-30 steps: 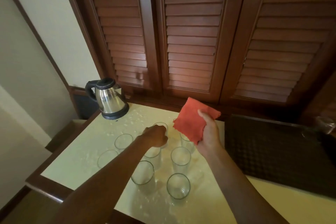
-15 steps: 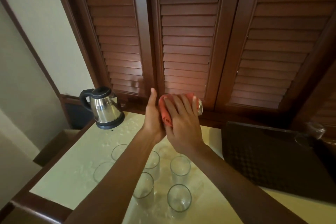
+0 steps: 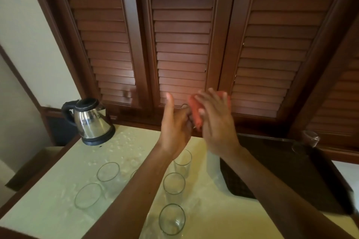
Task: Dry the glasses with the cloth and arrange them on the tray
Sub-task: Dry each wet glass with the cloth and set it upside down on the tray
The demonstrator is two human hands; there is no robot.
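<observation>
My left hand [image 3: 175,124] holds a clear glass [image 3: 186,107] raised above the table, thumb pointing up; only a bit of the glass rim shows. My right hand [image 3: 215,122] presses the red cloth [image 3: 196,114] around that glass, and is blurred. Several empty clear glasses stand on the wet cream table below my arms, among them one [image 3: 172,219] nearest me, one [image 3: 174,185] behind it and one [image 3: 108,172] at the left. The dark tray [image 3: 287,172] lies at the right, with one glass [image 3: 308,139] at its far corner.
A steel electric kettle [image 3: 91,122] stands at the table's back left corner. Brown louvred doors [image 3: 182,44] rise right behind the table. Water drops cover the table top [image 3: 120,145] near the kettle.
My left hand lifted a glass off the table and my right hand wrapped the cloth around it. Both hands have risen, and the right hand is now moving over the glass.
</observation>
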